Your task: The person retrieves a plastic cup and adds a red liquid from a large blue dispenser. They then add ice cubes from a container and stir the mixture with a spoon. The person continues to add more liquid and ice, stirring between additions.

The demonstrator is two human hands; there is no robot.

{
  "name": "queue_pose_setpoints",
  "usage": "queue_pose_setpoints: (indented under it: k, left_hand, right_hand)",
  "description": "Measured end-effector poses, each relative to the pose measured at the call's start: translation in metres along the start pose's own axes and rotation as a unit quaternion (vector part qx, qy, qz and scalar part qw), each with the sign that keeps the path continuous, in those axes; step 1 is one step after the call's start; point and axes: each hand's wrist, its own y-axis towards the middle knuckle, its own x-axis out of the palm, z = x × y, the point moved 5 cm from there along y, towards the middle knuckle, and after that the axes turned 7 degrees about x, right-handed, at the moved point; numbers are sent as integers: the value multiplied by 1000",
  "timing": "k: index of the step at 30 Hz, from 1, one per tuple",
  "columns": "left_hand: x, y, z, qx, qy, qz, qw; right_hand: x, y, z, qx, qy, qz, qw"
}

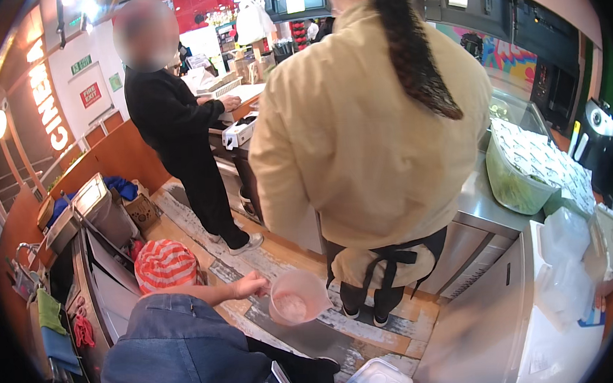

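Neither of my hands is in view. Before me a bent-over co-worker in a dark blue top (169, 352) and a red-and-white striped cap (166, 266) grips the handle of a translucent plastic measuring jug (300, 297). The jug hangs above the floor, with something pale at its bottom. At the lower edge lies a white plastic lid or tray (380, 381). Ahead stands another person in a beige jacket (376, 134) and a dark tied apron, back to me. A third person in black (170, 115) stands further off, hands at the counter.
On the right, a steel counter (479, 218) holds a clear tub of green leaves (516, 184), partly under printed paper. Plastic containers (564, 270) stand on a white cabinet (482, 307). To the left are a worktop with cloths (50, 312), metal bins (94, 204) and a cardboard box (142, 212).
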Motion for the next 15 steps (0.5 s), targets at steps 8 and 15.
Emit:
queue_pose_setpoints:
  k: [8,15]
  left_hand:
    - [-29,19,21,-13,35,15,999]
    - [-27,-2,7,13,-167,72,983]
  right_hand:
    - [-112,-31,67,73,122,48,989]
    - [-222,-148,72,22,170,88,981]
